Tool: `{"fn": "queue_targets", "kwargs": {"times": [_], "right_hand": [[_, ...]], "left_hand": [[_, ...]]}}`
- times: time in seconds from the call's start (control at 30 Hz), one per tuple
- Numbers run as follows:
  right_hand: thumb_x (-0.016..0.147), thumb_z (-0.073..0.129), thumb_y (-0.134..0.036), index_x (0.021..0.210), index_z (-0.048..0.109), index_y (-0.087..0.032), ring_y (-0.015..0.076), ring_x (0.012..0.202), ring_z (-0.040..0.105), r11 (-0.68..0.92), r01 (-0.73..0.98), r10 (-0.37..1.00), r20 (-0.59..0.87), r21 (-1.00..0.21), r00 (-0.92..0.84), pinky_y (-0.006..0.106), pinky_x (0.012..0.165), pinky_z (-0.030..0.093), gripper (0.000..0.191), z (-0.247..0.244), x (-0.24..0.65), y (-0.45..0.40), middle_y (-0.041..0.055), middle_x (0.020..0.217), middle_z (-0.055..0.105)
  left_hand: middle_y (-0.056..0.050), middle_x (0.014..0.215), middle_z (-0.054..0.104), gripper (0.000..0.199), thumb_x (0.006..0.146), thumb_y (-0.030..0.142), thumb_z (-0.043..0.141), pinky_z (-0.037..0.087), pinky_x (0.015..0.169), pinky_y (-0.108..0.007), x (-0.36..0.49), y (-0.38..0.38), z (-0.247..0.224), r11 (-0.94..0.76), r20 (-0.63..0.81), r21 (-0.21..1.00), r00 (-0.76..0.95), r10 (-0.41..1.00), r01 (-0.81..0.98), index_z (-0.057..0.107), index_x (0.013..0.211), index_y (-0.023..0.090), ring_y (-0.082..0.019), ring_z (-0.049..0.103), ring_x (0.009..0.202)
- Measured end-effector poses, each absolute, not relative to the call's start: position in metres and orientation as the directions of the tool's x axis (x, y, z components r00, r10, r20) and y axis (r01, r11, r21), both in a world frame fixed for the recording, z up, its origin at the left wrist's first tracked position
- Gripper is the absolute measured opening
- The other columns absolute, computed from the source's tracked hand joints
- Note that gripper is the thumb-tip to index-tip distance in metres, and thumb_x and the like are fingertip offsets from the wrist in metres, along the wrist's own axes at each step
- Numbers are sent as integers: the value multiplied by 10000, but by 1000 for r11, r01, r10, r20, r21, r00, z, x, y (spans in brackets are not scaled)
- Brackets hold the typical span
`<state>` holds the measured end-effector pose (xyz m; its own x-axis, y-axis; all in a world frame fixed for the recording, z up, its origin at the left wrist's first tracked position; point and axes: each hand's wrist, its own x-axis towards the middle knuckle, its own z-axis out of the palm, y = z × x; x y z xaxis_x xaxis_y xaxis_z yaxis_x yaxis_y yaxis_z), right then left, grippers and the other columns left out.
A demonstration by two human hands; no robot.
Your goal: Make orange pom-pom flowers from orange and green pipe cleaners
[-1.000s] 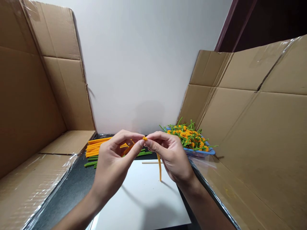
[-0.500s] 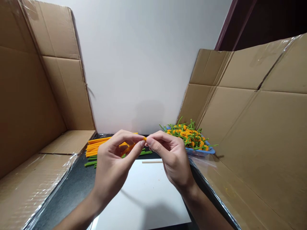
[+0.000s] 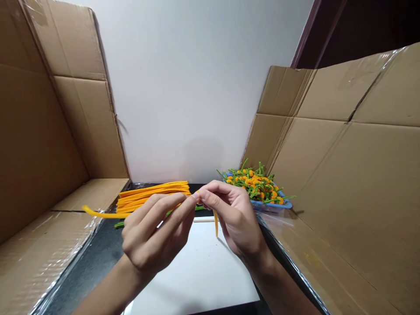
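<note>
Head view, looking forward and down at two bare hands above a counter:

1. An orange pipe cleaner [image 3: 101, 215] lies almost level across the view, its long axis running left to right. Its free end sticks out well left of the hands, over the cardboard's edge.
2. The left hand [image 3: 152, 232] is nearer that long length, which passes behind its fingers. The right hand [image 3: 234, 216] is nearer a short orange end [image 3: 216, 224] hanging down toward the white board [image 3: 197, 271]. I cannot tell if both lengths are one piece.
3. Both hands are closed in a pinch, fingertips meeting at the middle of the view on the orange piece. The exact grip is partly hidden.
4. Just beyond the left hand lies a pile of orange pipe cleaners [image 3: 151, 194], with green pipe cleaners [image 3: 120, 225] under its near edge.
5. Far right, a blue basket [image 3: 272, 206] holds green-stemmed orange flowers [image 3: 254, 186].
6. A wooden stick [image 3: 203, 220] lies on the board's far edge, beneath the short end.
7. Cardboard sheets [image 3: 42, 153] stand to the left, others [image 3: 344, 175] to the right, and nothing blocks the space between the hands.
</note>
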<state>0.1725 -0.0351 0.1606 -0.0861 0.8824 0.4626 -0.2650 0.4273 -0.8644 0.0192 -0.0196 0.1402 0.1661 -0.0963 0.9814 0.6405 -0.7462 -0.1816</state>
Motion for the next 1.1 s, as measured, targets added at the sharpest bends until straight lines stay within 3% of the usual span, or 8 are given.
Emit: {"fn": "queue_targets", "kwargs": {"times": [0.17, 0.4, 0.77, 1.0, 1.1], "right_hand": [[798, 753, -291, 777, 738, -192, 121, 734, 596, 377, -274, 903, 417, -884, -102, 245, 735, 487, 102, 162, 172, -32, 2, 737, 671], [735, 806, -285, 767, 741, -181, 117, 728, 614, 345, -268, 925, 375, -899, -66, 242, 734, 489, 126, 162, 171, -31, 3, 750, 698], [755, 797, -298, 815, 760, -195, 150, 774, 681, 379, -231, 916, 399, -896, -43, 294, 790, 546, 125, 160, 173, -31, 22, 799, 744], [836, 718, -266, 873, 779, -195, 174, 823, 691, 493, -18, 869, 493, -870, -32, 301, 775, 558, 101, 168, 178, -36, 45, 862, 745], [843, 704, -227, 858, 781, -198, 164, 794, 683, 513, 40, 858, 511, -857, -49, 287, 741, 549, 83, 170, 182, -37, 34, 828, 733]], "left_hand": [[-23, 855, 741, 325, 718, 17, 746, 566, 692, -257, 24, -22, 137, -746, 995, -19, 85, 51, 666, 717, 975, 213, -144, 694, 732], [3, 793, 752, 274, 732, 45, 750, 555, 640, -248, 27, -26, 137, -749, 994, 49, 41, 100, 661, 688, 933, 220, -134, 695, 672], [19, 813, 764, 174, 796, 192, 748, 564, 589, -271, 30, -28, 132, -672, 953, 261, -74, 294, 693, 674, 939, 258, -140, 692, 622], [-1, 872, 774, 266, 802, 129, 722, 602, 670, -275, 27, -27, 142, -743, 961, 168, 60, 269, 647, 700, 1035, 256, -147, 719, 677], [4, 865, 776, 290, 818, 148, 713, 608, 700, -290, 26, -28, 143, -741, 952, 182, 72, 297, 647, 690, 1083, 264, -144, 716, 657]]}}
